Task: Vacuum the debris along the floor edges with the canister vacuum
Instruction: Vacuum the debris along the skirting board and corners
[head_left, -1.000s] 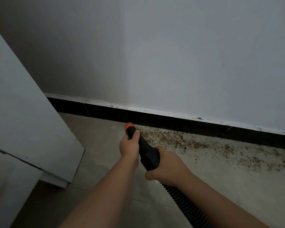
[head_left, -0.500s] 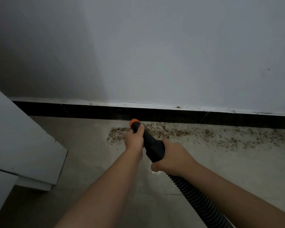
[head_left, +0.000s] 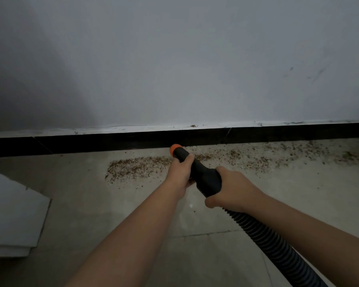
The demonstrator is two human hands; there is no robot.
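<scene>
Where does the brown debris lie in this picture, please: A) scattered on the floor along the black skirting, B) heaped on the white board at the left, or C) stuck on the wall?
A: the debris is strewn over the floor beside the black skirting, on both sides of the vacuum nozzle.

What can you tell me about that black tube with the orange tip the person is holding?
It is the vacuum nozzle: a smooth black tube, plastic by its look, widening toward the person and ending in an orange tip close to the black baseboard. It slants forward and down over the brown debris. The left hand grips it near the tip, the right hand round its wide end, where a ribbed black hose runs off.
</scene>
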